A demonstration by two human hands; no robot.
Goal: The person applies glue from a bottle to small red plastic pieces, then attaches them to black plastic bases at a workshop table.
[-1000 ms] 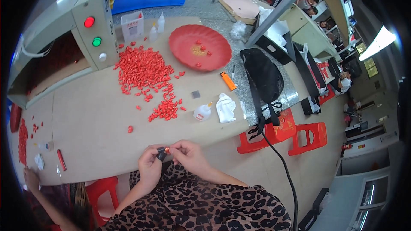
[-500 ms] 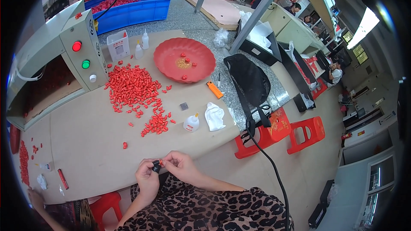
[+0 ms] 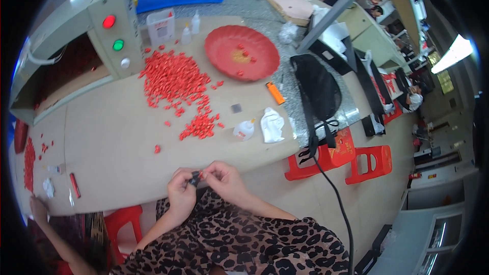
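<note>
Red pieces (image 3: 175, 79) and a glue bottle (image 3: 244, 130) are lying beyond; both hands' fingers, left hand (image 3: 181, 193) and right hand (image 3: 224, 179), are pinching a small black part (image 3: 195, 177) between them.

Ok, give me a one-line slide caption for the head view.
Left hand and right hand pinch a small black part together at the table edge, near scattered red pieces.

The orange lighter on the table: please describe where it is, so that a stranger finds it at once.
Start at the round red plate on the tan table. Just right of and below its rim, at the grey mat's edge, lies the orange lighter. It is the only long, slim orange thing; the scattered pieces nearby are small and red.
</note>
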